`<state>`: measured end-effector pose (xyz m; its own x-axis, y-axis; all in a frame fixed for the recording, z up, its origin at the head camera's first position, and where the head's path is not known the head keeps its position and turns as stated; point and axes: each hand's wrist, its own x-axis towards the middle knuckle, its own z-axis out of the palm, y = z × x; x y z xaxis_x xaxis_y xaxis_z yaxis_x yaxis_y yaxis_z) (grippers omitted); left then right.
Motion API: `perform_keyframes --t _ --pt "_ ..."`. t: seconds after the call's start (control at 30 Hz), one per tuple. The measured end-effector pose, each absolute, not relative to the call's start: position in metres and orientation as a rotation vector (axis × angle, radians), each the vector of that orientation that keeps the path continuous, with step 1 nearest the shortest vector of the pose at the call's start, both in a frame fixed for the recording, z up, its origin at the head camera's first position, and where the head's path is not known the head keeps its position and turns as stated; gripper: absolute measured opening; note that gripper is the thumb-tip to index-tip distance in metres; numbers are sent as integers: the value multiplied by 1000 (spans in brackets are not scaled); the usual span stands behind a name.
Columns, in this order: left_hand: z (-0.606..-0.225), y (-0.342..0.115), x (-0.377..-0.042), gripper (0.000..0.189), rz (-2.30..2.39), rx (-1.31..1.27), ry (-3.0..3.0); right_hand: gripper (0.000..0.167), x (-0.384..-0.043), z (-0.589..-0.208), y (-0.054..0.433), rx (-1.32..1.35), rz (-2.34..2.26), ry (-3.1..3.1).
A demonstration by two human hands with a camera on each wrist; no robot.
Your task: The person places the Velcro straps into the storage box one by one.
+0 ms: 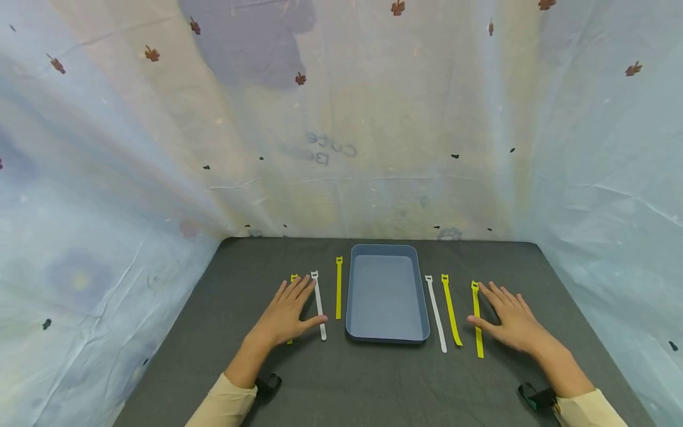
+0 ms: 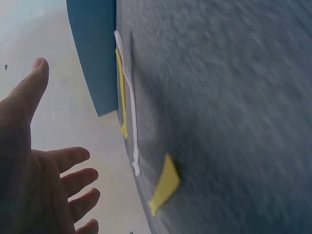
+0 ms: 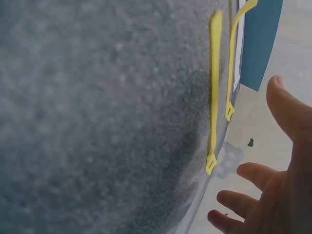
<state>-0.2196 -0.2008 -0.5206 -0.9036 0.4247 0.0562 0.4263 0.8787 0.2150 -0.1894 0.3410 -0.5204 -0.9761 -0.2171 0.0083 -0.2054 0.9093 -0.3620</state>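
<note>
My left hand [image 1: 285, 317] is spread above the table, its fingers straight and holding nothing. Partly hidden beneath it lies a yellow cable tie [image 1: 290, 342], and a white cable tie [image 1: 319, 299] passes by its fingers and thumb. Another yellow cable tie [image 1: 338, 290] lies left of a blue-grey tray [image 1: 388, 340]. My right hand [image 1: 509, 320] hovers with fingers apart, nearest the outer yellow tie [image 1: 478, 332]. Between that tie and the tray lie a yellow tie [image 1: 451, 308] and a white tie [image 1: 436, 314]. In the right wrist view, that hand [image 3: 273, 190] grips nothing.
The shallow tray stands at mid-table on dark grey cloth [image 1: 373, 385]. Patterned sheeting [image 1: 341, 196] hangs behind the table and along both sides. Dark wrist straps [image 1: 269, 385] show below the sleeves.
</note>
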Motion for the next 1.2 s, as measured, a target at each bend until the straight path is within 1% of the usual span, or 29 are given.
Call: perform_keyframes --t 0.5,1.0,1.2 --pt "-520 -166 -220 105 -357 -803 -3058 101 -198 -525 341 -316 -504 3058" --pt "-520 -142 -219 109 -367 -942 -3022 94 -205 -526 339 -273 -527 3075" --pt "-521 -135 -218 114 -361 -994 -3010 90 -207 -530 340 -266 -613 3066"
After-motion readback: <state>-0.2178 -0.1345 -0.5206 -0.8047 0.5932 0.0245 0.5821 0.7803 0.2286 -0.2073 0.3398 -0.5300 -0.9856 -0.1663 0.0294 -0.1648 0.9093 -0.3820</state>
